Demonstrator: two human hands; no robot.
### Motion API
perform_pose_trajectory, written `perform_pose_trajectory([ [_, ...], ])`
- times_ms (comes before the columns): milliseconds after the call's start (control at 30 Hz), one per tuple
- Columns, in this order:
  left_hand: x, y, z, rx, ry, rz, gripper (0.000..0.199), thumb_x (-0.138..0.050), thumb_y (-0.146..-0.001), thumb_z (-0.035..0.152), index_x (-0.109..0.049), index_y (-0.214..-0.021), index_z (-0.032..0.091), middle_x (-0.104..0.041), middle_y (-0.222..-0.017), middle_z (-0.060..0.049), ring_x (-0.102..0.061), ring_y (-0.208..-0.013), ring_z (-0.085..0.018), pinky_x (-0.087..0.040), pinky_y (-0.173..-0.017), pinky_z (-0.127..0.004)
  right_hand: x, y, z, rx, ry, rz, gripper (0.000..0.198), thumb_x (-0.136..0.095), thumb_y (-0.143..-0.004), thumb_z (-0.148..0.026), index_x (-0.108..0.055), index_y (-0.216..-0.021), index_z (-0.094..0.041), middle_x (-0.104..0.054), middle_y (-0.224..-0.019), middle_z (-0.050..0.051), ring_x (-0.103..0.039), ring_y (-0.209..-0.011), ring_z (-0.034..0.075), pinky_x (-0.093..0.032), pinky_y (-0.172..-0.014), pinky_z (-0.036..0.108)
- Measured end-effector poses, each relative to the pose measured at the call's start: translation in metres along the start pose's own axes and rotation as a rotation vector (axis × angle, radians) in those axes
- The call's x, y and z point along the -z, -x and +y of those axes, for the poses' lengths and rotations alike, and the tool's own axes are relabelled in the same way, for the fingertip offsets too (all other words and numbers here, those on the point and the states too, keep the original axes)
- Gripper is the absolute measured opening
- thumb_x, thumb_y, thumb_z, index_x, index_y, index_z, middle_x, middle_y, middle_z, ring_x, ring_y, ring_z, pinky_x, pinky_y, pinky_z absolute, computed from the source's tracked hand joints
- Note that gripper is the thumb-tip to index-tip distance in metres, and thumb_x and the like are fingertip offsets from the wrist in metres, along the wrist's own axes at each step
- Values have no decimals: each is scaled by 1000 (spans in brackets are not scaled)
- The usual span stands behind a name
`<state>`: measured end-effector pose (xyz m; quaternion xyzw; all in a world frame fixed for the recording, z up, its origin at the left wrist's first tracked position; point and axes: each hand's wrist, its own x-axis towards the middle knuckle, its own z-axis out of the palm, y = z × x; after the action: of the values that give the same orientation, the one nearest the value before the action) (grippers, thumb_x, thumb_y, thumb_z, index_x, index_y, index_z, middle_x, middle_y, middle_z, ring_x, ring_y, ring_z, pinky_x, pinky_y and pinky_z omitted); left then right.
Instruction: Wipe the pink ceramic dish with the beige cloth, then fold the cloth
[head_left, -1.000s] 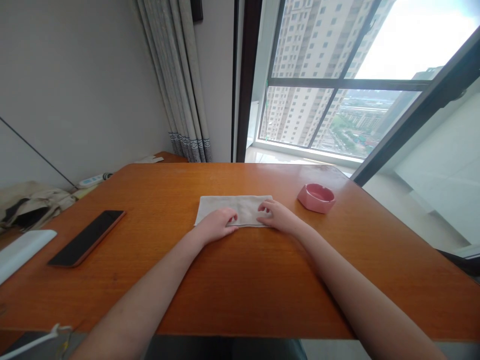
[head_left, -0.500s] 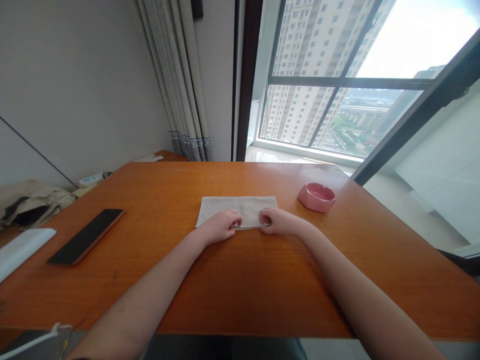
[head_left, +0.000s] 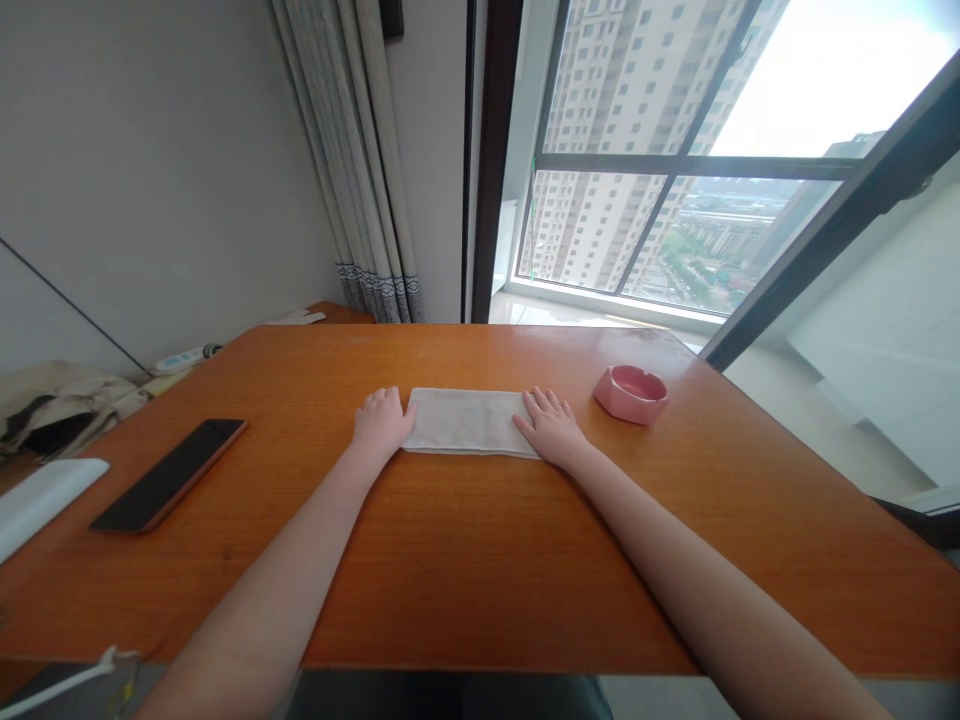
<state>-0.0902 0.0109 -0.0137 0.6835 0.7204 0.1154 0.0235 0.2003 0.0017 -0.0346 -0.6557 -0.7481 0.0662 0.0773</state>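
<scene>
A light grey cloth [head_left: 466, 421], folded into a flat rectangle, lies on the wooden table. At its left edge rests my left hand [head_left: 379, 420], fingers spread and pointing away from me, the thumb touching the cloth's side. My right hand [head_left: 553, 424] lies flat over the cloth's right end with the fingers spread, hiding that edge. Neither hand grips anything.
To the right stands a pink ashtray [head_left: 631, 394]. A dark phone [head_left: 171, 474] lies on the left of the table [head_left: 480, 560], with a white object [head_left: 46, 500] beside it at the left edge. Beyond the far edge are a curtain [head_left: 367, 160] and a window.
Both hands have let go of the cloth's near edge, opened and moved outward to its two sides. The cloth now lies flat, its near edge down.
</scene>
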Motion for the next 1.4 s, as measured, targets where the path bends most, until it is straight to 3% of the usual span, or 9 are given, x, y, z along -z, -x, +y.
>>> perform_pose_trajectory([
  [133,7,-7,-2,5,38,-222,40,-45,-77,52,-61,-72,16,-65,-90,-16,-61,-90,-31,-45,-74,-36,-2,2,-4,-40,17,33,64,-29,-91,-53,-32,-141,-13,-24,-150,14,-16,-139,32,-14,-111,51],
  [267,6,-13,-4,-58,162,-298,20,-48,-76,35,-57,-80,17,-65,-92,-11,-61,-85,-24,-44,-69,-29,0,4,-10,-23,-42,135,56,-33,-91,-45,-40,-136,-13,-33,-146,14,-22,-137,30,-15,-110,51],
  [467,31,-14,-24,114,202,93,22,-44,-79,24,-49,-100,16,-62,-91,-10,-60,-84,-24,-44,-71,-33,3,6,-13,219,-220,131,36,-43,-86,-27,-55,-119,-20,-48,-134,10,-40,-126,23,-20,-110,50],
  [633,33,7,19,-216,549,434,25,-48,-80,21,-47,-105,20,-59,-101,-6,-57,-95,-19,-44,-85,-31,-3,5,-15,247,-221,183,45,-51,-82,-35,-52,-124,-17,-45,-136,13,-35,-129,26,-25,-109,47],
  [800,1,36,83,-705,558,158,32,-50,-75,8,-52,-105,20,-60,-103,-5,-54,-100,-19,-42,-91,-34,-5,3,-15,244,-207,199,46,-52,-81,-37,-53,-123,-17,-48,-132,13,-37,-127,27,-26,-108,47],
  [900,-13,44,95,-813,496,54,29,-48,-76,7,-55,-103,18,-62,-102,-7,-53,-99,-20,-42,-92,-34,-5,2,-14,266,-219,189,43,-53,-79,-34,-55,-120,-18,-49,-131,12,-39,-125,26,-28,-106,46],
  [1033,-14,48,93,-825,462,-18,27,-48,-78,10,-59,-101,18,-64,-100,-6,-55,-97,-20,-43,-91,-33,-8,-3,-9,277,-286,194,44,-52,-78,-31,-55,-120,-16,-51,-130,13,-42,-123,25,-30,-106,45],
  [1200,-1,38,83,-741,402,-32,50,-47,-86,45,-47,-127,17,-56,-127,-10,-50,-116,-23,-37,-101,-37,-5,-2,-7,154,-474,367,49,-37,-83,-20,-44,-130,-8,-47,-133,17,-40,-126,22,-31,-108,41],
  [1400,-16,7,51,-438,136,-159,58,-25,-91,52,-34,-140,23,-25,-151,-8,-20,-139,-29,-11,-109,-58,7,21,-42,407,-307,280,48,-36,-92,-37,-44,-134,-17,-43,-139,11,-34,-132,23,-27,-110,42],
])
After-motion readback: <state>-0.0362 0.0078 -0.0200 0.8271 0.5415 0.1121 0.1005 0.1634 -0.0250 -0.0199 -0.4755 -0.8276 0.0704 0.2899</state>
